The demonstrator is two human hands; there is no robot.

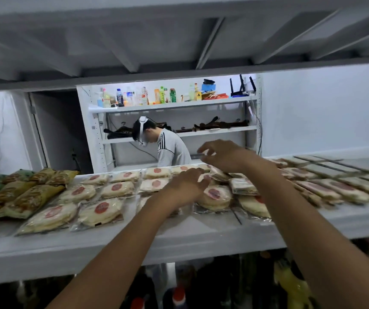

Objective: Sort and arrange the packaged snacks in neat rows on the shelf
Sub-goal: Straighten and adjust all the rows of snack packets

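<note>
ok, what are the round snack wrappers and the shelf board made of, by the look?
Round snack wrappers: clear glossy plastic film, likely; the contents show through and the edges glint. Shelf board: probably white-painted metal, smooth matte face with a folded front lip; not certain.

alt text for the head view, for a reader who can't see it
Two bare arms reach over a white shelf of clear-wrapped round snacks with red labels; the left hand lies on the middle packets, the right hand hovers just beyond. Yellow-green bags sit at far left, and another person stands behind the shelf.
</note>
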